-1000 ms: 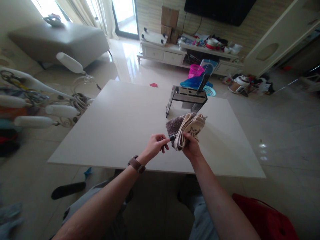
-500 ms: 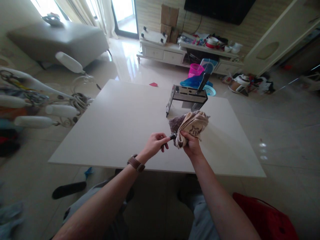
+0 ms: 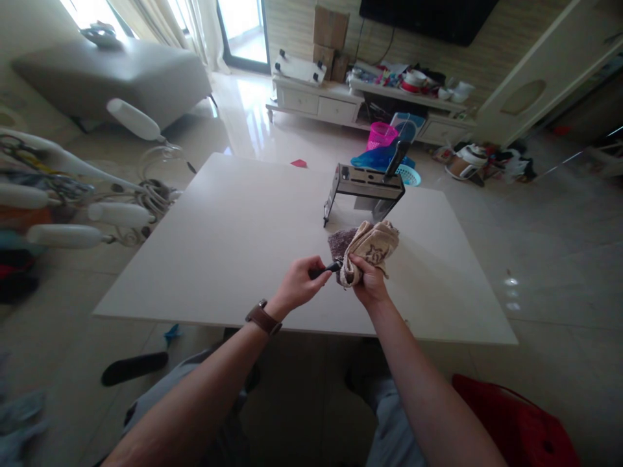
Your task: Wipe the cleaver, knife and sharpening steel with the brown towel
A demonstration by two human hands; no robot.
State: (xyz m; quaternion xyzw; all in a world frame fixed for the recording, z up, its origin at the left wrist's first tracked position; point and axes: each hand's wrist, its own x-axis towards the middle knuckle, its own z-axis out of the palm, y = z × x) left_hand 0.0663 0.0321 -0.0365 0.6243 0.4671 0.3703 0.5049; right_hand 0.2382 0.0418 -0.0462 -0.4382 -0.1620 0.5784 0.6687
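My left hand (image 3: 300, 283), a brown watch on its wrist, is closed around the black handle of a knife (image 3: 325, 269). The blade is hidden inside a beige and grey-brown cloth (image 3: 368, 245), which my right hand (image 3: 368, 283) grips, bunched around the blade. Both hands hover over the near middle of the white table (image 3: 233, 240). Behind the cloth stands a dark knife rack (image 3: 365, 189) with one black-handled knife stuck in its right end.
A drying rack with white bars and cables (image 3: 78, 207) stands left of the table. A grey sofa (image 3: 111, 74) sits far left. A low white TV cabinet (image 3: 331, 107) with clutter, a pink basket (image 3: 380, 136) and blue items lie beyond. A red stool (image 3: 516, 428) is at lower right.
The cloth has shifted a little around the blade, drawn slightly nearer to me. Both hands stay close together with the same grips.
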